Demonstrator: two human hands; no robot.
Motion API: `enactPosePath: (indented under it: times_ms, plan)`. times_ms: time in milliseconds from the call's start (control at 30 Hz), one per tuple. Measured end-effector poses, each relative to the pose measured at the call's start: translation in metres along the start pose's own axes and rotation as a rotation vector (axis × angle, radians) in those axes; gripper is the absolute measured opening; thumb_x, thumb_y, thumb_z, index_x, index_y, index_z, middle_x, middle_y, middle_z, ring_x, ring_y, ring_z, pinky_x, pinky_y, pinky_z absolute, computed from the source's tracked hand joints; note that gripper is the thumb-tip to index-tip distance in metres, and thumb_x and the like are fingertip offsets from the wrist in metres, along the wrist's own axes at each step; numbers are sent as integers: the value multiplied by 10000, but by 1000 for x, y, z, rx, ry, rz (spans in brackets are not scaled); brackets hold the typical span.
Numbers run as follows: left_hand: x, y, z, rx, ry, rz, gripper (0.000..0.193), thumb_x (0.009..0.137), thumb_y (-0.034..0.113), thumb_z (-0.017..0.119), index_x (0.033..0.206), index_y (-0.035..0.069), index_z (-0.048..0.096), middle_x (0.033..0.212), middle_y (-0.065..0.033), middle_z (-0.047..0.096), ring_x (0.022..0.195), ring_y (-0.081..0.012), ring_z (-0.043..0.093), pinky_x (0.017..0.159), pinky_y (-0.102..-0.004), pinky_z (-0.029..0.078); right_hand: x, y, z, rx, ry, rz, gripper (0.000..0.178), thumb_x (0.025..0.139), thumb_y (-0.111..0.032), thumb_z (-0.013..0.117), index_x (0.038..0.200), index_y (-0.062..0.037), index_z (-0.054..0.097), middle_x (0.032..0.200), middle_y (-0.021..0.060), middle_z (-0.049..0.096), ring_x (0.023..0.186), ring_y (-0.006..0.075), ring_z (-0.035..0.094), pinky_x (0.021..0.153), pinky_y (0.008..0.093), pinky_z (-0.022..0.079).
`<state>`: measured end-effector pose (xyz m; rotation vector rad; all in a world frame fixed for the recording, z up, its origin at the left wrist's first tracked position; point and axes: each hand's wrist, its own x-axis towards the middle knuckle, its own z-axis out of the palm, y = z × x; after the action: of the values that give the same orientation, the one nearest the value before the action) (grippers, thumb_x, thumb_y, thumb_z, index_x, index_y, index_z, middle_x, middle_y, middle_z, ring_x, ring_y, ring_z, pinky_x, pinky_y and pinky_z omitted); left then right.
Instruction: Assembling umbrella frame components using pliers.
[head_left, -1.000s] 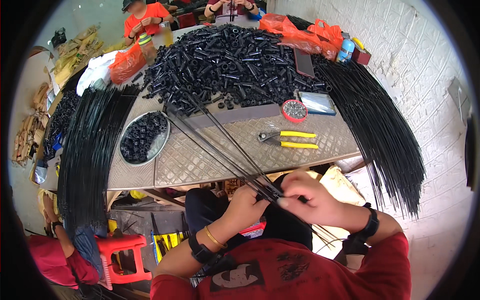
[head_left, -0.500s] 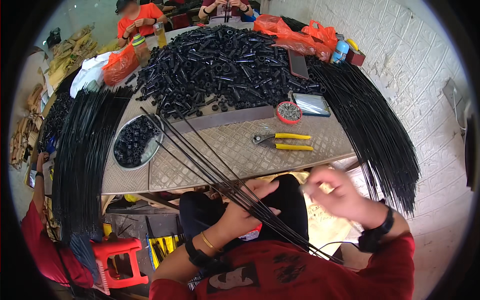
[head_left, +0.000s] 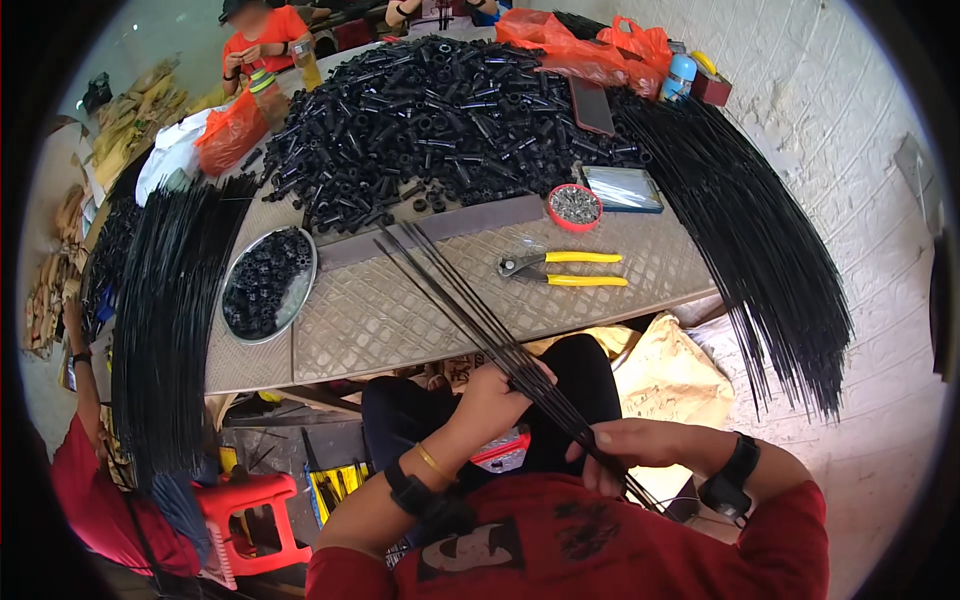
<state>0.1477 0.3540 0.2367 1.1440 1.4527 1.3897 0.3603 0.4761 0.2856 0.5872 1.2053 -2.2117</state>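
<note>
- Step in hand, by the look of it: gathering and evening up a small bundle of thin black rods (head_left: 470,305) held over the lap.
- Left hand (head_left: 497,385) clenched around bundle at mid-length, just off the near table edge; gold bangle and dark strap on that wrist.
- Right hand (head_left: 630,450) grasping same bundle nearer the body, at about 4 o'clock from the left; fingers (head_left: 592,445) curled over the rods, watch on wrist.
- Bundle runs from 11 o'clock, tips resting on the patterned tabletop (head_left: 400,320), down toward 5 o'clock, tail ends passing the right hand over the red shirt.
- Rods: straight, thin, glossy black, fanned slightly at far tips, tighter between the hands. Count not readable.
- Next move, as a judgement: calls for keeping both grips firm and the ends level, with the fan at the far tips closed before anything else.
- Around: yellow-handled pliers (head_left: 560,270) at 1 o'clock of the left hand, untouched; small red dish of metal bits (head_left: 574,206) beyond them.
- Round tray of black caps (head_left: 268,282) at 10 o'clock; big heap of black tubes (head_left: 450,110) at 12.
- Long sheaves of black rods draped over both table sides.
- Other people at far end and at left edge, apart from these hands.
</note>
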Motion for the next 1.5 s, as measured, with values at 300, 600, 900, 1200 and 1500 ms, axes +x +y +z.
enactPosePath:
  times_ms: [300,600,900,1200,1500]
  plan:
    - [-10,38,-20,1127,-194,-177,419,830,250,634,1177,24,571,1071,-200,631,1005,-304,612,871,-344,468,14,17,-16,6,74,105,438,982,-351,403,1148,37,521,924,174,655,797,243,668,701,339,555]
    - [-29,21,14,-1129,60,-428,484,971,483,320,1325,160,384,1300,-278,457,1196,-393,477,1017,-507,358,17,15,-8,73,17,69,551,976,-438,370,1155,68,493,959,191,638,839,262,660,738,354,555]
    - [-41,8,32,-1374,-5,-330,475,985,427,295,1291,78,400,1321,-279,423,1256,-407,396,1054,-502,312,12,22,-8,24,-68,80,726,953,-540,281,1270,104,394,1086,250,600,954,327,636,832,413,527]
    - [-41,22,40,-1517,-87,-223,499,969,405,363,1314,45,389,1397,-308,305,1312,-434,299,1082,-543,241,13,37,-14,80,-195,90,840,893,-653,269,1308,70,370,1143,240,579,1015,316,610,869,420,494]
    - [-32,84,45,-1332,-177,-142,472,987,339,378,1367,66,317,1393,-255,333,1320,-353,319,1109,-469,245,-20,8,6,34,-204,-99,1073,748,-819,205,1388,39,264,1318,276,434,1216,405,455,947,527,416]
